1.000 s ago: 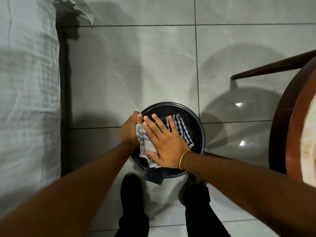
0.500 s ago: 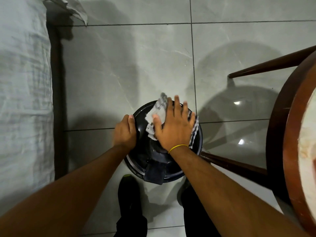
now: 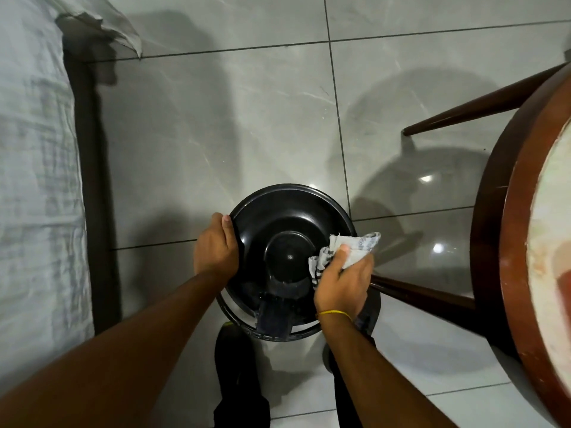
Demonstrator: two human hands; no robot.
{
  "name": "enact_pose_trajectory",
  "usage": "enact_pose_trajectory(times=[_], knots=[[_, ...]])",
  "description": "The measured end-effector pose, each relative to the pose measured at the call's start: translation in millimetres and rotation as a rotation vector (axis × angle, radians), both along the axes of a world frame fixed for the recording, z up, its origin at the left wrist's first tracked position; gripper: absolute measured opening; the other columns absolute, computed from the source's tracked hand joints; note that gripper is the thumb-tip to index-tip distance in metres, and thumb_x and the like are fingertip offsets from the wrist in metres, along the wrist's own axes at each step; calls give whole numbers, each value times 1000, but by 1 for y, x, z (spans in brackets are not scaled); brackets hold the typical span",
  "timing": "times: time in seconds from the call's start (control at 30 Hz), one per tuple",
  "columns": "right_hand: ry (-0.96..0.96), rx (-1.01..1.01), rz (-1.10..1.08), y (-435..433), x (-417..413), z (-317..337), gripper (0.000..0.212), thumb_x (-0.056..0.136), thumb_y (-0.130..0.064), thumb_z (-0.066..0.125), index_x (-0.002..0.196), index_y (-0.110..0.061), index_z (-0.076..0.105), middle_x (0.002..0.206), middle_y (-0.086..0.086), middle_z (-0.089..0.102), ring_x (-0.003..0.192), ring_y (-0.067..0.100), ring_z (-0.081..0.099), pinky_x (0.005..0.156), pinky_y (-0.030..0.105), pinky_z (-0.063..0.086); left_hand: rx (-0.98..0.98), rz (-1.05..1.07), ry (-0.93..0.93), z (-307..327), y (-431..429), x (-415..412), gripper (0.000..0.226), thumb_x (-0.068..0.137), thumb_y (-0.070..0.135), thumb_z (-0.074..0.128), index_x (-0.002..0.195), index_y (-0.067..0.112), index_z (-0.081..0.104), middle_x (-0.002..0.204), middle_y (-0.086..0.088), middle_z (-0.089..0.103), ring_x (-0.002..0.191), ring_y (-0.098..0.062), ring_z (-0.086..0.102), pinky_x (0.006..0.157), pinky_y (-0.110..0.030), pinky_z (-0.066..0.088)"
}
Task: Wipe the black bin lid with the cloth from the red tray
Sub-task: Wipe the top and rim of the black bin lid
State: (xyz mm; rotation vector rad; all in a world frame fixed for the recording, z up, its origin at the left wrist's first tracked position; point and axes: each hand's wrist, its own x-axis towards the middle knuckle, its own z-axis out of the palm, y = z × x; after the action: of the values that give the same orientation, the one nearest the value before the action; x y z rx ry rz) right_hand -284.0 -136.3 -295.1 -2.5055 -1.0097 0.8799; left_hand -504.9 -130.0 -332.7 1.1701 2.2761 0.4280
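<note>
The round black bin lid (image 3: 287, 217) sits on its bin on the tiled floor, straight below me. A raised dome marks its middle. My left hand (image 3: 216, 247) grips the lid's left rim, thumb on top. My right hand (image 3: 341, 285) is at the lid's right edge, closed on a bunched white cloth with dark stripes (image 3: 352, 247). The cloth hangs partly over the right rim. The red tray is not in view.
A bed with a pale sheet (image 3: 34, 180) runs along the left. A round dark-wood table (image 3: 506, 273) stands at the right, one leg (image 3: 423, 296) passing close behind my right hand. My feet in dark shoes (image 3: 234, 359) are just under the bin.
My right hand has swept the cloth from the lid's left, across its far side, down to the right edge, bunching it. The left hand has kept hold of the left rim.
</note>
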Motion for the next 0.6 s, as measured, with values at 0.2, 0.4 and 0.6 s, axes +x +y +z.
enact_pose_trajectory(times=[0.2,0.4,0.6], knots=[[-204,-34,374,62,-13,-1,81,103,-64,30,168,-15,35,174,11,40,154,41,44,119,58,40,5,-45,-6,1,2,-3,43,107,46,21,86,17,44,66,-1,50,60,-26,51,59,-37,34],[-352,57,1213,114,-78,6,68,101,-65,38,155,-27,51,161,4,56,147,41,48,119,64,33,15,-77,-40,2,3,-4,42,105,47,23,86,16,43,67,-8,55,61,-33,54,56,-39,34],[-299,166,1623,109,-125,4,55,103,-59,40,130,-23,72,131,3,74,127,35,60,122,65,29,5,8,-147,4,0,-5,40,95,39,44,109,6,62,96,-17,75,82,-38,69,69,-53,58]])
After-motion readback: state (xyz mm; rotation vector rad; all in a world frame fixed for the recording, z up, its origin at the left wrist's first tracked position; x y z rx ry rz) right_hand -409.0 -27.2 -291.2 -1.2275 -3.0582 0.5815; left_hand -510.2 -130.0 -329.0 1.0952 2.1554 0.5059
